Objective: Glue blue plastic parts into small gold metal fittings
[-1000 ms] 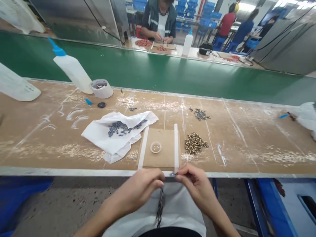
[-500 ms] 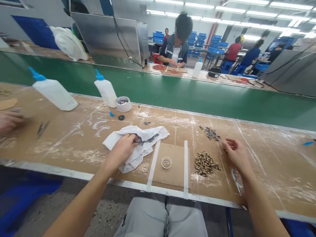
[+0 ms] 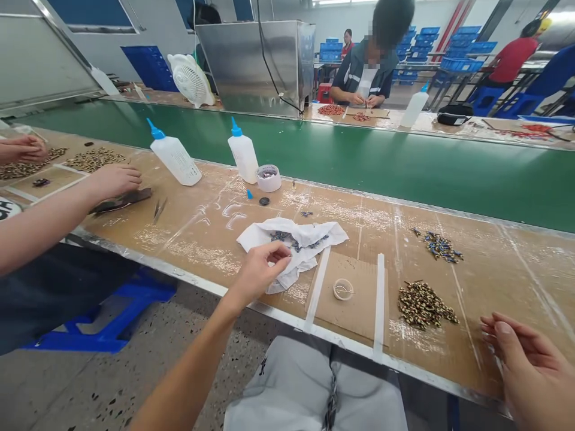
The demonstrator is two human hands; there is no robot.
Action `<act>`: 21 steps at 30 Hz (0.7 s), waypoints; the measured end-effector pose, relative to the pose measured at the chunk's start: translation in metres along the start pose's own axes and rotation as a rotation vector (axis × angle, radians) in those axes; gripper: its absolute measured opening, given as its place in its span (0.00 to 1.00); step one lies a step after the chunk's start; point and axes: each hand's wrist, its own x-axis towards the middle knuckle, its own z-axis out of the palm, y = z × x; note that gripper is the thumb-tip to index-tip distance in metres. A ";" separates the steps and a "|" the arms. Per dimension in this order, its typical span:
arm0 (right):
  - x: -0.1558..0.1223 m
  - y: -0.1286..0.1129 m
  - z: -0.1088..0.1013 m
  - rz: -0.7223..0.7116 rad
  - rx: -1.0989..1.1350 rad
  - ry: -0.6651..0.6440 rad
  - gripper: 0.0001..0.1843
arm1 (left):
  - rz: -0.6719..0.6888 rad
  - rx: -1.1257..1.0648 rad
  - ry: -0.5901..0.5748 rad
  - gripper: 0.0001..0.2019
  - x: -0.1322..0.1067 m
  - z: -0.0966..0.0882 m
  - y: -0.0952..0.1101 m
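Observation:
My left hand (image 3: 264,270) hovers at the front edge of a crumpled white cloth (image 3: 330,232), thumb and fingertips pinched together. Whatever sits in that pinch is too small to make out. Small dark blue pieces (image 3: 281,236) lie on the cloth. At the far right my right hand (image 3: 527,356) is loosely curled over the table with its fingers apart; I see nothing held. Left of it lies a heap of small gold and black parts (image 3: 426,305), and behind that a smaller pile of blue and gold parts (image 3: 442,246). A small round cup (image 3: 343,290) with a thin stick stands on a cardboard sheet (image 3: 354,317).
Two white bottles (image 3: 176,160) (image 3: 243,157) with blue nozzles and a tape roll (image 3: 268,178) stand behind the cloth. Tweezers (image 3: 159,211) lie near a co-worker's arm (image 3: 58,218) at left. Beyond the table runs a green belt (image 3: 341,152); another person (image 3: 366,78) works across it.
My view has swung left. My left hand has drawn back from the pieces on the cloth to its front edge, pinched. My right hand has moved nearer me, away from the blue and gold pile.

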 end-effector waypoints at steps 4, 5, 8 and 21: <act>-0.029 -0.026 0.031 -0.173 0.030 -0.138 0.23 | -0.034 -0.232 -0.008 0.05 -0.027 0.020 0.007; -0.036 -0.031 0.041 -0.237 0.018 -0.229 0.21 | -0.040 -0.258 -0.020 0.05 -0.032 0.024 0.009; -0.055 -0.049 0.070 -0.470 -0.064 -0.551 0.14 | -0.055 -0.290 -0.082 0.07 -0.042 0.035 0.014; -0.069 -0.085 0.118 -0.723 -0.113 -0.743 0.07 | 0.057 -0.286 -0.175 0.09 -0.048 0.063 0.011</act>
